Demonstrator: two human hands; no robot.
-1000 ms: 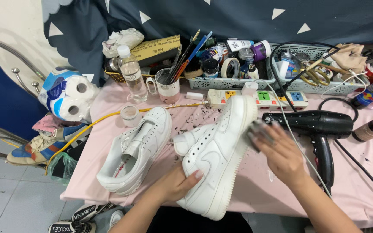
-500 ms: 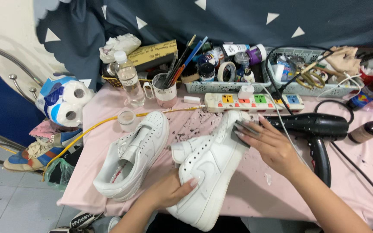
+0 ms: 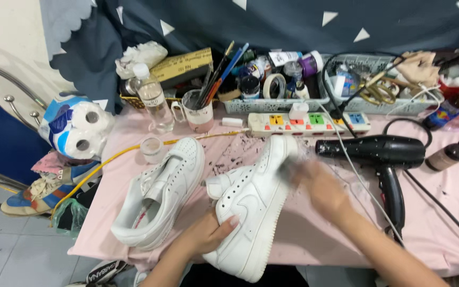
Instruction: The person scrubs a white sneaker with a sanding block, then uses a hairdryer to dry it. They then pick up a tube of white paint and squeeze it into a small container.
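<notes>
Wiping the toe of a white sneaker (image 3: 251,207), by the look of it, and best done with short, light strokes along the rubber edge rather than across the leather, with the shoe kept tilted on its side so the toe faces up and away. Worth gripping firmly at the heel and midsole to stop the shoe twisting under each stroke. Worth also keeping clear of the thin white cord just beyond the working hand.

Left hand (image 3: 208,234) wrapped around the lower side of the sneaker, thumb across the side panel, fingers hidden underneath; clearly holding it. Right hand (image 3: 320,186) blurred with motion at the toe end, up and to the right of the left hand; impossible to tell whether closed on a cloth or simply pressing with bare fingers, though something pale and smeared shows at the fingertips against the toe cap.

Sneaker lying between the two hands, heel low toward the body, toe pointing up toward the power strip (image 3: 309,123). Second white sneaker (image 3: 160,191) just left of the left hand, resting on the pink worktop (image 3: 442,212), near but apart from the held shoe. Black hair dryer (image 3: 383,154) just beyond the right hand, to its right, untouched. Small clear cup (image 3: 151,148) further left, past the second shoe.
</notes>
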